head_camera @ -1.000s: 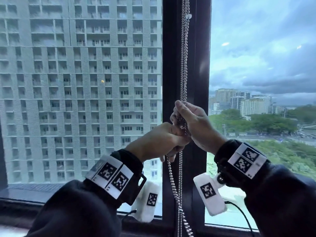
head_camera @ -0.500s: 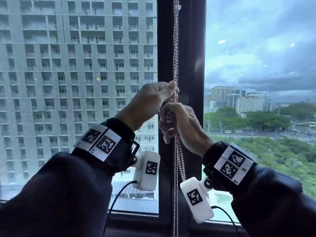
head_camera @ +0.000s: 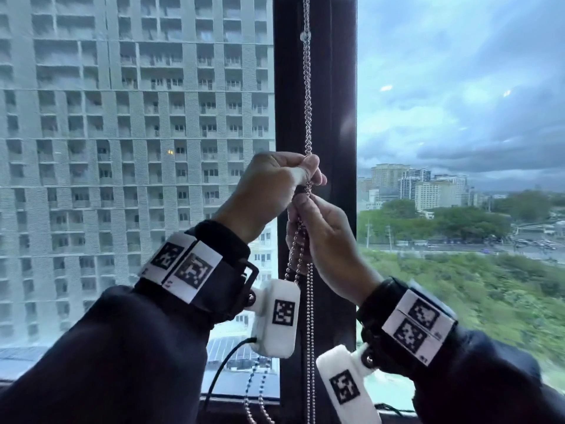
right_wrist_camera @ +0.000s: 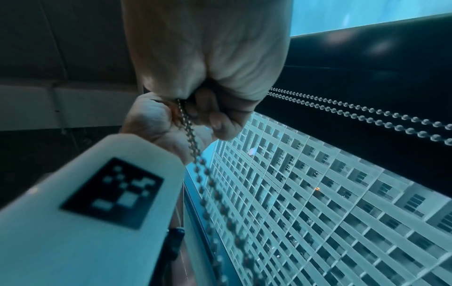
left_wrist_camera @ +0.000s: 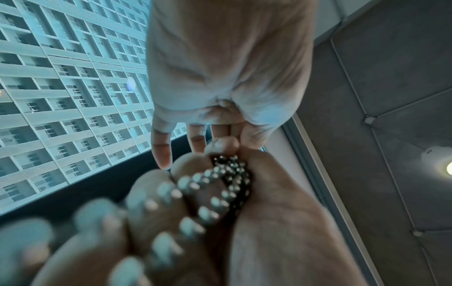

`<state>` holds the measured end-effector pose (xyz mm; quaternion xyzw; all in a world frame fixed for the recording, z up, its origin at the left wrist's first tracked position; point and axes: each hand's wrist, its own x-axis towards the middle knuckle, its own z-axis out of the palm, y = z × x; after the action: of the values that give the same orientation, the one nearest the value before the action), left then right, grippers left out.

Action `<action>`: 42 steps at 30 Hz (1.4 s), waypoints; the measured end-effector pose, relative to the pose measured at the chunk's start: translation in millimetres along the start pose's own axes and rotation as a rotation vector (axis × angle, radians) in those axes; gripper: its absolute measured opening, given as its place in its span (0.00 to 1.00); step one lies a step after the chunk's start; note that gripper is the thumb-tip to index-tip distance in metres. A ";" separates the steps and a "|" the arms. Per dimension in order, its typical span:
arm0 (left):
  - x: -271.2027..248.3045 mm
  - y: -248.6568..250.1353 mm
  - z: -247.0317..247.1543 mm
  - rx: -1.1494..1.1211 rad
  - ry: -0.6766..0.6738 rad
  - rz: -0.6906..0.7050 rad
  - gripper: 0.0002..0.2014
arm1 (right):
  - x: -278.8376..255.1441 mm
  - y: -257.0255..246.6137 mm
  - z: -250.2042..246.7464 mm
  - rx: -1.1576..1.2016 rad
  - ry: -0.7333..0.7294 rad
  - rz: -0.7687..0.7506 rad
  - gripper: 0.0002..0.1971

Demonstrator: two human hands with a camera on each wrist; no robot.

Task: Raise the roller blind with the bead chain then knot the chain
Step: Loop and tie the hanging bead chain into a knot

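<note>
Bead chain (head_camera: 307,96) hanging vertically at frame centre, along the dark window mullion (head_camera: 333,87). Left hand (head_camera: 269,185) fingers pinching it above; right hand (head_camera: 324,240) fingers curling round bunched strands just below.

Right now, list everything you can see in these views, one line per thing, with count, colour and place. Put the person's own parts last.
bead chain: one looped chain, silver, hanging in front of the window frame, bunched between the two hands
window frame: one upright bar, dark, centre, between two panes
apartment block: one, pale grey, outside the left pane
distant buildings: several, light, outside the right pane above green trees
ceiling lamp: one, white, lit, at the right edge of the left wrist view
wrist cameras: two, white with black markers, under the wrists
sleeves: two, dark, bottom corners
left hand: one, pinches the chain, uppermost
right hand: one, grips the bunched chain just below the left hand
</note>
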<state>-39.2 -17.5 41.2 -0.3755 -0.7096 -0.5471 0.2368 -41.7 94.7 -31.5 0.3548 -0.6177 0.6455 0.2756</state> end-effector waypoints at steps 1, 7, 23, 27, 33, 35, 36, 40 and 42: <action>-0.3 0.6 -0.2 0.005 0.006 0.007 0.16 | 0.4 -0.4 -0.6 0.000 -0.016 0.006 0.17; -4.8 4.4 -4.9 0.014 -0.006 0.028 0.18 | 7.8 -10.8 -8.4 -0.172 -0.086 -0.061 0.13; -2.9 8.7 10.0 -0.471 0.002 -0.087 0.12 | -10.1 -3.7 -8.6 -0.017 -0.188 0.218 0.20; -2.3 5.8 4.3 -0.397 0.017 -0.042 0.14 | -16.3 -0.8 -24.1 -0.074 -0.278 0.275 0.23; -4.6 2.4 -6.3 -0.155 0.143 0.067 0.16 | -8.7 -3.4 -64.8 0.142 -0.201 0.452 0.22; -4.4 -1.1 -8.2 -0.032 0.203 0.120 0.17 | -0.5 -7.9 -76.0 0.228 -0.145 0.483 0.21; -4.5 -2.8 -8.9 0.012 0.222 0.144 0.18 | 3.5 -10.5 -80.3 0.275 -0.117 0.496 0.20; -3.3 -5.9 -8.4 0.071 0.236 0.191 0.22 | 17.1 -22.8 -85.3 0.328 -0.043 0.459 0.17; -2.9 -5.8 -5.0 0.134 0.242 0.230 0.21 | 23.4 -30.8 -78.3 0.317 0.000 0.406 0.15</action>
<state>-42.5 -23.7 37.0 -0.3691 -0.6632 -0.5090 0.4059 -40.4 173.1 6.9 0.2623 -0.5674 0.7763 0.0810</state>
